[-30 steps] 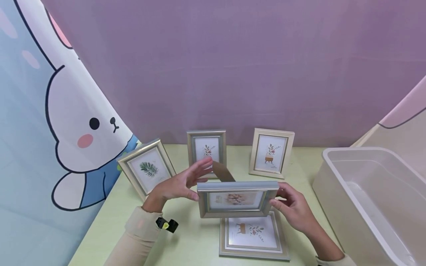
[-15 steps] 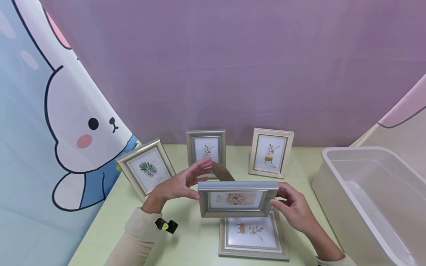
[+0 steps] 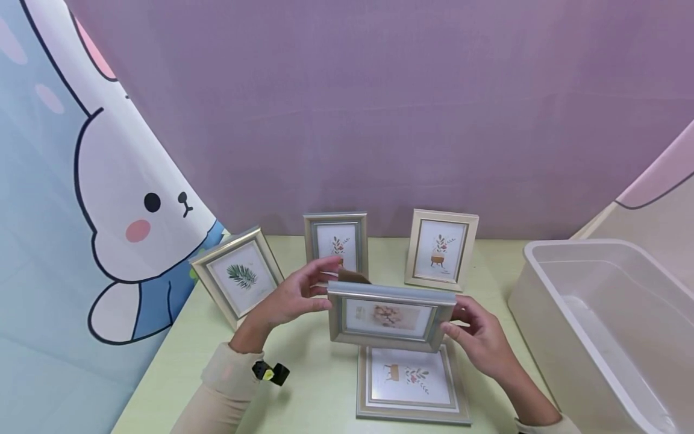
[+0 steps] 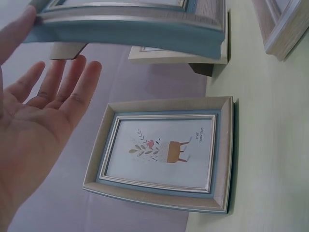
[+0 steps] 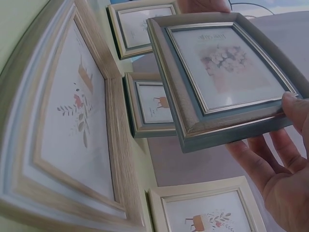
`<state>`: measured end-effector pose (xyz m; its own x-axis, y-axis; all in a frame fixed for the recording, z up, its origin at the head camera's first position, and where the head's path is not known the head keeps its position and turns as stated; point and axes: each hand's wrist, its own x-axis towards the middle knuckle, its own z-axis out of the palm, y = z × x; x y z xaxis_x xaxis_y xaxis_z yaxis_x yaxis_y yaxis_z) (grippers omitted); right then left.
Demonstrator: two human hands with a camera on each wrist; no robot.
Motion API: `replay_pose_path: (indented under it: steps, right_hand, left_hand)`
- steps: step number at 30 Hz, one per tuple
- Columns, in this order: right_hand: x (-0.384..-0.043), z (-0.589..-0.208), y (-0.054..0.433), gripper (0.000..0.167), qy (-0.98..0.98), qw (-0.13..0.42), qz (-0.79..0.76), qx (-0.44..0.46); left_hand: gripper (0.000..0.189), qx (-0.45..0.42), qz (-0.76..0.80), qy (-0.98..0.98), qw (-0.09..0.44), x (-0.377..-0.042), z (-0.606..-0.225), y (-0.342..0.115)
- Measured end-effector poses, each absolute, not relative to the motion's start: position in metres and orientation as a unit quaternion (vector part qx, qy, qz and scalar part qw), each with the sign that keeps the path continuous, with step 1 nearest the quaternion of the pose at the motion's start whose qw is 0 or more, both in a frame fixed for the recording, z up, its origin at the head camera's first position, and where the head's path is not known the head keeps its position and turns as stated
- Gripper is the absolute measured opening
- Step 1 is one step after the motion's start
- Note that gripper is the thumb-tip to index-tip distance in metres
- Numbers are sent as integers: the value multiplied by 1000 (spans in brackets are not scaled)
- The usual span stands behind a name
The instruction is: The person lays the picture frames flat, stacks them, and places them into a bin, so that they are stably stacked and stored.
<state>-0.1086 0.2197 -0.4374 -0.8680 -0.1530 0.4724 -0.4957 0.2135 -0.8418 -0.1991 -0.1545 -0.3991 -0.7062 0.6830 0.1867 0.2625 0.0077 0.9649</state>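
A grey-blue and wood-toned picture frame [image 3: 387, 316] is held sideways above the table, its blossom print facing the person. My right hand [image 3: 479, 337] grips its right end, thumb on the front and fingers behind, as the right wrist view shows. At the left end, my left hand [image 3: 295, 295] touches the frame's edge with its thumb. Its other fingers [image 4: 79, 96] extend fairly straight behind, close to the brown stand leg [image 3: 353, 276]; whether they touch it I cannot tell. Below the held frame, a larger picture frame [image 3: 412, 383] with a plant print lies on the table.
Three picture frames stand behind: a leaf-print frame [image 3: 244, 274] at left, a grey-blue frame [image 3: 336, 241] in the middle and a cream frame [image 3: 441, 248] at right. A pale plastic bin [image 3: 553, 325] stands at the right. A purple curtain [image 3: 379, 108] hangs behind the table.
The held picture frame has shifted slightly right and its left end has risen, so it tilts. My left hand rose slightly with it. Less of the stand leg shows; the other frames stay put.
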Motion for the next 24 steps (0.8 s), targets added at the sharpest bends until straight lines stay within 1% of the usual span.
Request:
replay_pose_path:
  steps: [6, 16, 24]
  right_hand:
    - [-109, -438, 219, 47, -762, 146, 597, 205]
    - [-109, -438, 221, 47, -762, 149, 599, 196]
    - [-109, -440, 222, 47, -761, 147, 601, 193]
  left_hand:
    - [71, 317, 614, 706, 153, -196, -398, -151]
    - [51, 288, 614, 718, 154, -193, -395, -146]
    - [44, 290, 609, 723, 150, -192, -396, -145]
